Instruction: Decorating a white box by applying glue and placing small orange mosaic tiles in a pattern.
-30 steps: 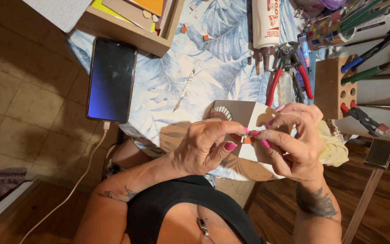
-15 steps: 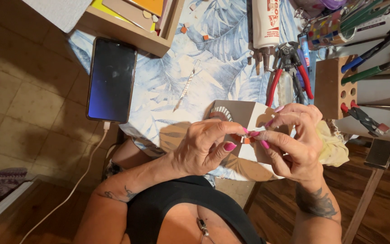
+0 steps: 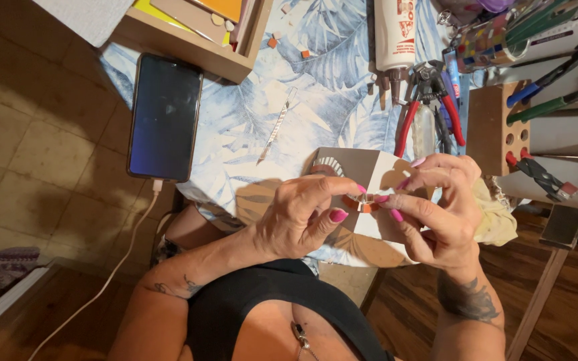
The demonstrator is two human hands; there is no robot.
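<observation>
At the near edge of the bench (image 3: 249,113), over its leaf-print cloth, both hands meet on a small orange piece (image 3: 367,206). The left hand (image 3: 302,217) pinches it from one side, thumb and forefinger closed on it, while the right hand (image 3: 436,207) closes thumb and forefinger on it from the other; each grip is shut tight, and the piece sits right between the pink-nailed fingertips, only a sliver of it showing. Just behind the fingers stands a grey and white box-shaped block (image 3: 356,167), its lower part hidden by the hands; whether the piece touches it cannot be told.

Toward the left edge of the bench lies a dark phone (image 3: 164,117) with a white cable (image 3: 128,241) hanging off the near edge. A thin metal blade tool (image 3: 277,126) lies on the cloth between phone and block. Red-handled nippers (image 3: 429,100) rest near the far right corner, beside a wooden tool block (image 3: 496,130).

Against half a second ago, both hands have barely shifted; the pinch on the orange piece is unchanged, and the whole view has slid very slightly.
</observation>
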